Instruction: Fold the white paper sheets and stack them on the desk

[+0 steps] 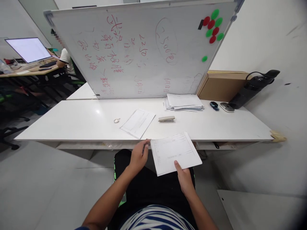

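A white desk [72, 118] stands against a wall, with a whiteboard [134, 73] marked in red handwriting propped along its back edge. The printed paper sheets [171, 151] are held over the person's lap, their far edge overlapping the desk's front edge in view. The right hand [185, 180] pinches them at the near edge, thumb on top and fingers underneath; the left hand [139, 155] is loosely curled at their left corner, and I cannot tell whether its fingertips grip the paper or only touch it. On the desk beyond lie a beige stapler [166, 119], another paper bundle [138, 123] set at an angle to its left, and a paper stack [184, 101] behind it. The step in hand looks like handling or squaring the sheets; the next move seems to call for a steady right-hand pinch and light left-hand contact, so the edges stay aligned
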Available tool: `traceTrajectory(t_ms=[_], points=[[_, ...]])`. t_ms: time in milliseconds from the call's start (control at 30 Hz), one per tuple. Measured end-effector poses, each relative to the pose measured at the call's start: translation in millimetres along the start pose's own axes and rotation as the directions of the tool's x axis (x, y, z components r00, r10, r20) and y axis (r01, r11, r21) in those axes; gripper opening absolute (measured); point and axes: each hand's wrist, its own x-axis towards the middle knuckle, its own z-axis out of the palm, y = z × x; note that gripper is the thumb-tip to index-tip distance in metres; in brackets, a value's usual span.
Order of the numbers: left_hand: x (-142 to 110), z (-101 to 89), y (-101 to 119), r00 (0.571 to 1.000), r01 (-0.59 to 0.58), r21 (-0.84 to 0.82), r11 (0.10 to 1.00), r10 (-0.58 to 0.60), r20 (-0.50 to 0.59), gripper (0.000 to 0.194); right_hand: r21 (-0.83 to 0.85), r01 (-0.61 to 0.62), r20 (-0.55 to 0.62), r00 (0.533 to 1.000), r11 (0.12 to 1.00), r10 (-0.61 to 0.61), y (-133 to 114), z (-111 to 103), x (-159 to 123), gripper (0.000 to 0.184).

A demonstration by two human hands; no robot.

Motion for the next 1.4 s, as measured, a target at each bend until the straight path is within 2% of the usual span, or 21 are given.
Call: traceTrajectory(t_ms=[67, 100, 167, 267, 433, 733, 933, 1133, 1267, 1400], points=[[20, -11.4, -9, 0.995, -0.085, 0.248, 0.965, 0.093, -0.023, 0.029, -0.008, -0.001, -0.007, 1.000, 1.000, 0.001, 4, -1, 0, 0.054], [29, -15.3, -14, 0.994, -0.081, 0.348, 0.934, 0.101, -0.038, 0.029, -0.010, -0.006, -0.008, 1.000, 1.000, 0.006, 5, -2, 0, 0.054], [44, -18.7, -24, 0.996, -0.012, 0.491, 0.871, 0.051, -0.066, 0.033, -0.014, -0.021, -0.015, 1.000, 1.000, 0.021, 8, -2, 1, 0.054], [53, -15.9, -35, 0.994, 0.085, 0.587, 0.805, -0.028, -0.105, 0.038, -0.018, -0.039, -0.020, 0.999, 0.999, 0.039, 9, 0, 1, 0.057], [54, -12.1, -37, 0.993, 0.105, 0.610, 0.786, -0.048, -0.110, 0.035, -0.003, -0.041, -0.016, 0.999, 0.999, 0.041, 4, 1, 1, 0.060], [52, -20.9, -38, 0.997, 0.072, 0.624, 0.778, -0.060, -0.040, 0.033, -0.024, -0.051, -0.007, 0.999, 0.998, 0.050, 3, 3, 2, 0.065], [42, -24.2, -38, 0.998, 0.036, 0.639, 0.768, -0.066, 0.023, 0.039, -0.063, -0.057, 0.010, 0.998, 0.996, 0.058, 1, 4, -3, 0.072], [38, -32.5, -28, 0.985, 0.005, 0.652, 0.758, -0.116, 0.128, 0.049, -0.062, -0.043, 0.019, 0.999, 0.997, 0.044, 0, 5, -4, 0.070], [38, -33.0, -16, 0.982, 0.091, 0.651, 0.753, -0.178, 0.069, 0.042, -0.059, -0.040, 0.015, 0.999, 0.997, 0.041, 1, 6, -5, 0.067], [38, -25.0, -5, 0.982, 0.157, 0.649, 0.744, -0.190, -0.020, 0.038, -0.054, -0.059, 0.009, 0.998, 0.997, 0.060, 3, 6, -7, 0.066]])
